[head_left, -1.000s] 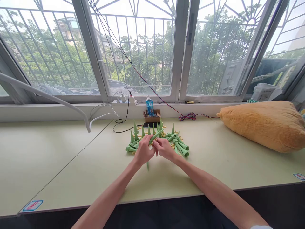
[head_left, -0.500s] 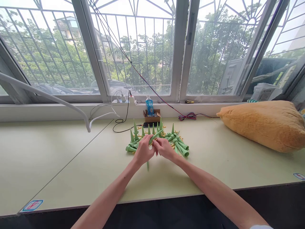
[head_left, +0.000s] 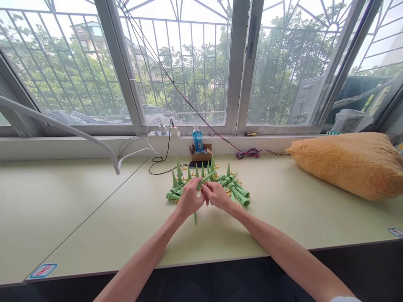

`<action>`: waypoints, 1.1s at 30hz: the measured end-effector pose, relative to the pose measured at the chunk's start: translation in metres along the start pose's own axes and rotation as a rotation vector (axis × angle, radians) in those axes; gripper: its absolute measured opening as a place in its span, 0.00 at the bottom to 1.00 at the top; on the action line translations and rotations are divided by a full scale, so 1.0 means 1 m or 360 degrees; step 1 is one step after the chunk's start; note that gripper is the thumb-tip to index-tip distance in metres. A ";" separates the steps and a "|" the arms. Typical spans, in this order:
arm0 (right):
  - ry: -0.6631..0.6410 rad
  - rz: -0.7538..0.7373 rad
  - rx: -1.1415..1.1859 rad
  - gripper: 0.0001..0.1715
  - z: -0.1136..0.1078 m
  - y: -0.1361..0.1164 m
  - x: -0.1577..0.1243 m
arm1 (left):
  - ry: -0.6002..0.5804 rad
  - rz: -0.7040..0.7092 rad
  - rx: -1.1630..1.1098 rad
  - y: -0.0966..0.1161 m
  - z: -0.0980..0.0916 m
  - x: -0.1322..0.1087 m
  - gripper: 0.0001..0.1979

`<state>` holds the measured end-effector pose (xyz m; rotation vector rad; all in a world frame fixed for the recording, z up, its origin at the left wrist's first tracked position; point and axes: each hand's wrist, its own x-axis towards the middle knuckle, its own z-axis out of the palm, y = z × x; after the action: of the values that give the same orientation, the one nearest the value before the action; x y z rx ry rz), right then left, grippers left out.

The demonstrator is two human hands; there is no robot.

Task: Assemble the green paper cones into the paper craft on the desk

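My left hand [head_left: 191, 197] is closed around a green plastic watering spike [head_left: 208, 178], whose tip slants up to the right. The fingers of my right hand [head_left: 218, 195] are pinched against the near end of the same spike, at a small yellow valve [head_left: 206, 183]; my fingers mostly hide it. Behind my hands stand several green spikes [head_left: 197, 171] with points up and yellow valves at their sides. More green spikes [head_left: 242, 195] lie in a heap to the right, open ends facing me. Another pile of spikes [head_left: 174, 194] lies left of my left hand.
Beyond the spikes are a dark phone [head_left: 199, 164] and a small cardboard box [head_left: 201, 156] with a blue-labelled bottle [head_left: 197, 140]. Coiled cable [head_left: 248, 154] and a big orange cushion [head_left: 346, 165] sit to the right. A white bent tube [head_left: 94, 138] hangs at left.
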<state>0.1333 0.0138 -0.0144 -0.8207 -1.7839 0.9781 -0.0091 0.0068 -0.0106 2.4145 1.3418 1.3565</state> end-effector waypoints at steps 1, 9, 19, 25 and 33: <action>-0.0003 -0.0001 -0.0003 0.20 0.000 0.000 0.000 | 0.0002 0.0001 -0.0002 0.000 0.000 0.000 0.16; -0.0004 0.0006 -0.0030 0.20 0.000 0.001 -0.001 | 0.0009 0.0013 0.0003 0.000 0.000 0.000 0.16; 0.0001 -0.0011 -0.0023 0.20 0.000 -0.001 0.000 | 0.0012 0.0015 0.0003 0.001 -0.001 0.000 0.16; 0.0008 -0.0017 -0.0035 0.20 0.000 -0.002 -0.001 | 0.0002 0.0011 0.0005 0.002 -0.001 0.000 0.16; 0.0038 -0.0028 -0.0074 0.21 0.001 0.002 0.000 | 0.0007 0.0021 0.0004 0.001 -0.001 0.000 0.16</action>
<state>0.1326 0.0142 -0.0164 -0.8408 -1.7966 0.9146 -0.0089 0.0059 -0.0100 2.4281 1.3318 1.3651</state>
